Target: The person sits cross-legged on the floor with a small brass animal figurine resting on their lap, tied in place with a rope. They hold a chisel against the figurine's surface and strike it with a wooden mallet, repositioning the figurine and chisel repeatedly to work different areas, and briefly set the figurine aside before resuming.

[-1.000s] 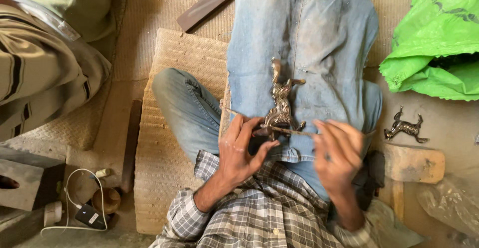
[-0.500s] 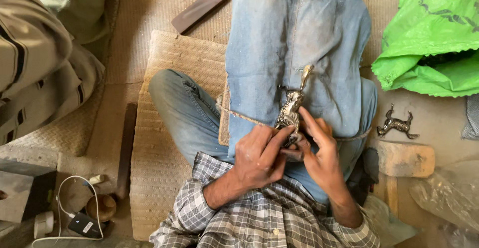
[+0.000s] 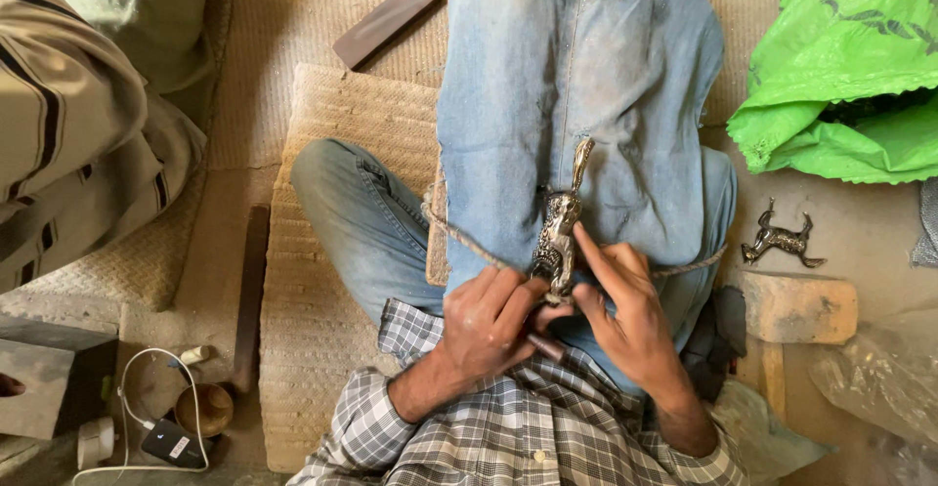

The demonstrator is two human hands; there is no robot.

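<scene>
Metal figurine (image 3: pixel 560 234), a slim animal shape with a dull brassy shine, stands upright on your lap against the pale blue denim of your raised knee (image 3: pixel 576 76). Your left hand (image 3: pixel 489 325) closes around its lower end, fingers curled and thumb pressed in, so that grip is pinching the base of the figurine. Your right hand (image 3: pixel 625 315) rests just beside it on the other side, index finger laid up along the figurine's flank and the remaining fingers loosely bent; this grip touches the piece, but you cannot tell whether it truly clamps it. A twisted cord (image 3: pixel 469 247) runs across your thigh and passes behind the figurine. You sit cross-legged on a woven mat (image 3: pixel 332 134) spread on the floor. A second metal figurine (image 3: pixel 779 240) lies on the floor at your right, well apart from the hands, near a green plastic bag (image 3: pixel 840 76) and just above a wooden block (image 3: pixel 799 307). A dark flat bar (image 3: pixel 388 22) lies on the mat beyond your knee. Another person's striped sleeve (image 3: pixel 68 144) shows at the left edge.
</scene>
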